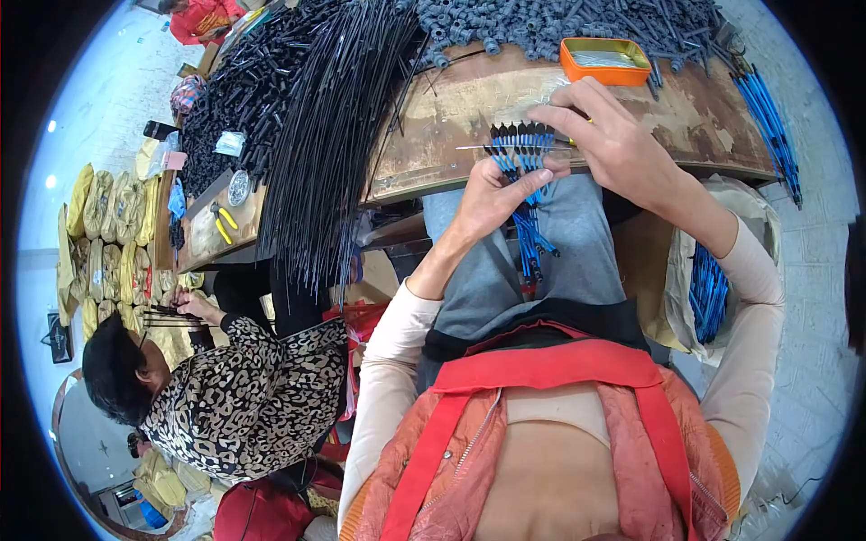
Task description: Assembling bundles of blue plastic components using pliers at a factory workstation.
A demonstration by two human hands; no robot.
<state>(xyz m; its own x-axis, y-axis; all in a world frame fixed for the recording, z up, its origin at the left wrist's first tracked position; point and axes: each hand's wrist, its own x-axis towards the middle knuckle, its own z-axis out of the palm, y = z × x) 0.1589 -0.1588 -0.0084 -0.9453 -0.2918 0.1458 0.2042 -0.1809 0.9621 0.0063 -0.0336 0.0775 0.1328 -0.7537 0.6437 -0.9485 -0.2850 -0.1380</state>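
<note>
My left hand [496, 206] is closed around a bundle of thin blue rods with black ends [529, 236], held upright over my lap at the table edge. The black tips line up in a row above my fingers. Across the bundle, just below these tips, lies a thin pale wire or needle [471, 147]. My right hand [612, 135] is at the right end of the row, its fingers bent together near the tips. Whatever sits between those fingers is hidden. A bit of yellow shows behind its palm.
An orange tin [606, 75] stands on the worn wooden table [451, 117]. Grey plastic fittings [505, 22] and long black rods [329, 135] are heaped behind and left. More blue rods [767, 126] lie at right; a sack [735, 194] holds others. A co-worker [244, 397] sits left, near yellow-handled pliers [221, 224].
</note>
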